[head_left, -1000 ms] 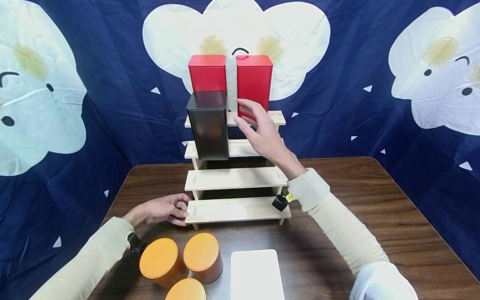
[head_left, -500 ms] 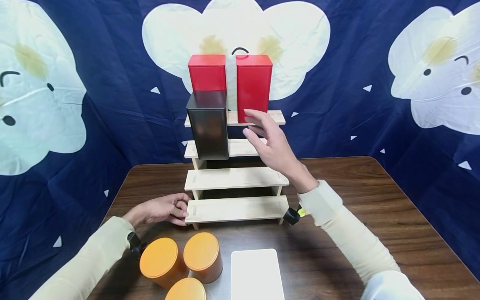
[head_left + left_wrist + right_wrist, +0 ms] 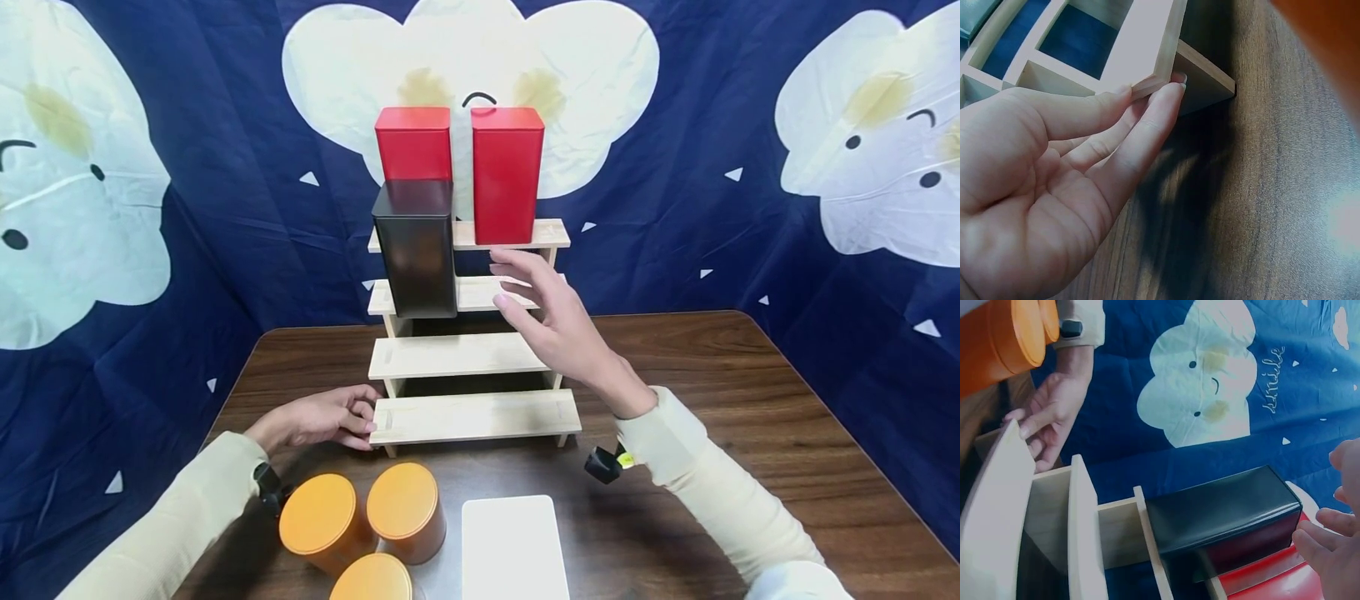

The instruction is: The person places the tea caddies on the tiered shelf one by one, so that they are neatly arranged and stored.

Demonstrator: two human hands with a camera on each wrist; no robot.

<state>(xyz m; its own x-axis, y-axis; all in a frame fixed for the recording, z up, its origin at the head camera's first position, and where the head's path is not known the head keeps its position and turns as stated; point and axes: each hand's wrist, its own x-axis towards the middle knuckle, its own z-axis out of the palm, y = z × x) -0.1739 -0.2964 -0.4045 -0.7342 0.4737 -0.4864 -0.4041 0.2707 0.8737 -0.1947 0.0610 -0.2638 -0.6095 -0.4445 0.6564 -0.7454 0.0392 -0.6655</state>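
A pale wooden stepped shelf (image 3: 465, 357) stands on the table. My left hand (image 3: 326, 418) pinches the left end of its lowest board (image 3: 1141, 50), thumb above and fingers below, as the left wrist view shows. On the top board are two red rectangular tins; the right one (image 3: 506, 179) is in full view. A black rectangular tin (image 3: 416, 250) on the board below partly hides the left red tin (image 3: 415, 143). My right hand (image 3: 558, 321), holding nothing, hovers in front of the shelf's right side, below the right red tin, fingers loosely bent and apart.
Several round orange-lidded tins, one nearest the shelf (image 3: 405, 504), cluster at the front left. To their right lies a white rectangular panel (image 3: 513, 550). A dark wood table (image 3: 675, 400) carries everything, with a blue cloud-print cloth (image 3: 675, 250) behind it.
My right hand has drawn down and to the right, away from the right red tin, which now sits slightly lower and further forward on the top board. My left hand stays put.
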